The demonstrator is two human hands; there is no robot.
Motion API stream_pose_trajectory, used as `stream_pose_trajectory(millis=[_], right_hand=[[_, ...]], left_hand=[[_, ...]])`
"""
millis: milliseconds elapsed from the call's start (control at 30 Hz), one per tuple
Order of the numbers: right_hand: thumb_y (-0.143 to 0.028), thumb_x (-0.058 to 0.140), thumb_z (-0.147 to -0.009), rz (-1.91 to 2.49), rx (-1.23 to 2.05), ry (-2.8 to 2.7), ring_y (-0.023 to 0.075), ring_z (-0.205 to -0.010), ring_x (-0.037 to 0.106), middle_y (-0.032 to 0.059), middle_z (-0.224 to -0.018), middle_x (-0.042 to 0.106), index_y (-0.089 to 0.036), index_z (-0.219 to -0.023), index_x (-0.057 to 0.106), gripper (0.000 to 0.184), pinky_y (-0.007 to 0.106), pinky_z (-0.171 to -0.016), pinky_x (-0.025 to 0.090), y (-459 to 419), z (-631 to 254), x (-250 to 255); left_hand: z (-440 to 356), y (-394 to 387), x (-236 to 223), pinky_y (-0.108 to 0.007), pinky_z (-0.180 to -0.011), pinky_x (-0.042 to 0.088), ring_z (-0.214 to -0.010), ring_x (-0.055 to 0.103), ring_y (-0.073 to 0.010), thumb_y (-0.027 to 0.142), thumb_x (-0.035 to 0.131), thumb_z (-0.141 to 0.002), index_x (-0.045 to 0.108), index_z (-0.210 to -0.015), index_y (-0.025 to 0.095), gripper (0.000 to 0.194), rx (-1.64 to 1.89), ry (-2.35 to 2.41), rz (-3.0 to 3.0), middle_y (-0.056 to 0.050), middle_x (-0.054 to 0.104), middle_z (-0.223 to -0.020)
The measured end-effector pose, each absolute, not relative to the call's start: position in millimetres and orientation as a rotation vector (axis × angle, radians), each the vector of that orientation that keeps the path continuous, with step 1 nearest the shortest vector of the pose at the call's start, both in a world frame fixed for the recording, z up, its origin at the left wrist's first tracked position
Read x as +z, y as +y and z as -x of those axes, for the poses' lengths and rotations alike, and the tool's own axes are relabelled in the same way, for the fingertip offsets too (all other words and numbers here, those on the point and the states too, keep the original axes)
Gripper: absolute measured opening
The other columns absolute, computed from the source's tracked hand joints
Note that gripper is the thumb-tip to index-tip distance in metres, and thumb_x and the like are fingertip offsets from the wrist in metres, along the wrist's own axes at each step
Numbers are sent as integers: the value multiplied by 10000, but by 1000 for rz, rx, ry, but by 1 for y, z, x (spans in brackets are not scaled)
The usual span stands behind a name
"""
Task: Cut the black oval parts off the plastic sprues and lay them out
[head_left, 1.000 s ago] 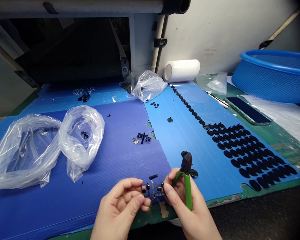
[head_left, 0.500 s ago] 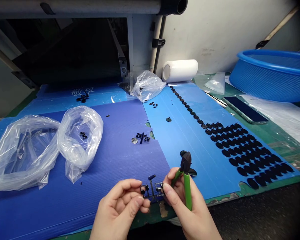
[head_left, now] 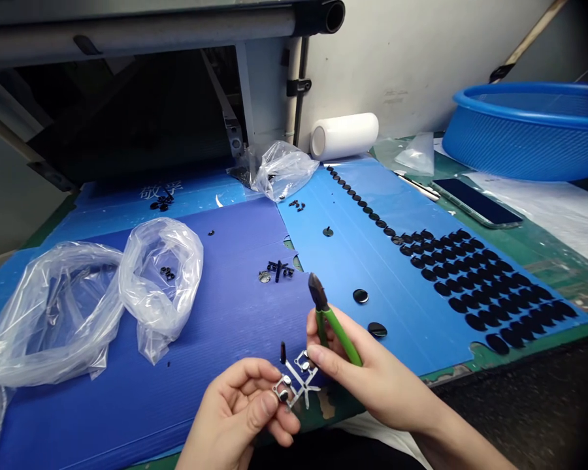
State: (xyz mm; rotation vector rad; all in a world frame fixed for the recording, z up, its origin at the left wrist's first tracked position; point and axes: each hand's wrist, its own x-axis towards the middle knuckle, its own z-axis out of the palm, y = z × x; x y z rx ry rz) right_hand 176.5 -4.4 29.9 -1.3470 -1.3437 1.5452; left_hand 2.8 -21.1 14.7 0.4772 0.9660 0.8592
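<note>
My left hand (head_left: pixel 242 408) pinches a small plastic sprue (head_left: pixel 304 386) by its left side. Thin branches and small round black parts show on this sprue, and light glints off it. In my right hand (head_left: pixel 372 372) are green-handled side cutters (head_left: pixel 342 334), their dark jaws pointing up and left. The thumb and forefinger of that hand also touch the sprue's upper right corner. Two glossy black discs, a farther disc (head_left: pixel 360 296) and a nearer disc (head_left: pixel 377 329), lie just beyond my right hand. Another dark sprue (head_left: pixel 280 269) rests farther back on the blue sheet.
Rows of black discs (head_left: pixel 490 290) cover the right side of the blue board. Two open plastic bags, one bag (head_left: pixel 161 287) holding small black parts, stand at left. A phone (head_left: pixel 477 202), a blue basket (head_left: pixel 524 140) and a white cylinder (head_left: pixel 345 136) sit farther back.
The sprue has tilted and now catches the light. My right hand has turned, swinging the cutters' jaws to the left. The whole view has shifted slightly.
</note>
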Motion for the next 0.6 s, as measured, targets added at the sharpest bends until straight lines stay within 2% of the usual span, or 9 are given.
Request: stream_pose_trajectory(millis=[167,233,333,433,533,600], right_hand=[[-215,487,-811,1244,1597,-1396,93,-613,381,-51,-718,417,-208,-866,452,66,196,-571,357,7,-173,30],[-221,486,-813,1242,1582,-1397,91,-602,387,-51,-710,422,-207,-869,455,67,195,-557,355,11,-170,31],[-272,453,-834,1300,1470,-1368,103,-619,440,-35,-731,469,-210,-867,447,71,205,-568,384,11,-167,32],[-327,438,-834,1397,1269,-1350,151,-727,524,0,-808,537,-224,-901,443,123,253,-658,431,-2,-166,30],[-350,511,-762,1461,1112,-1421,214,-774,569,20,-823,590,-259,-968,500,225,297,-670,454,-22,-165,22],[-325,587,-680,1430,1043,-1550,240,-742,584,24,-789,614,-278,-927,562,252,298,-628,465,-32,-164,16]], left_hand=[[-3,-20,18,-124,-422,430,-405,556,-76,224,784,-544,657,-731,132,244,846,983,-455,-36,644,-545],[-3,-21,17,-143,-429,450,-433,584,-105,228,794,-522,666,-709,138,244,856,1002,-476,-36,645,-550],[-3,-22,14,-153,-494,477,-512,608,-124,240,815,-473,675,-678,161,261,984,1101,-553,-28,651,-562],[-3,-22,9,-115,-582,470,-571,594,-86,272,828,-433,682,-676,201,292,1247,1254,-593,6,658,-618],[-3,-19,7,-118,-637,467,-624,591,-79,308,827,-419,676,-674,234,306,1465,1348,-547,43,648,-701],[-4,-16,9,-150,-650,477,-647,597,-97,316,823,-427,670,-670,231,299,1525,1352,-541,34,644,-769]])
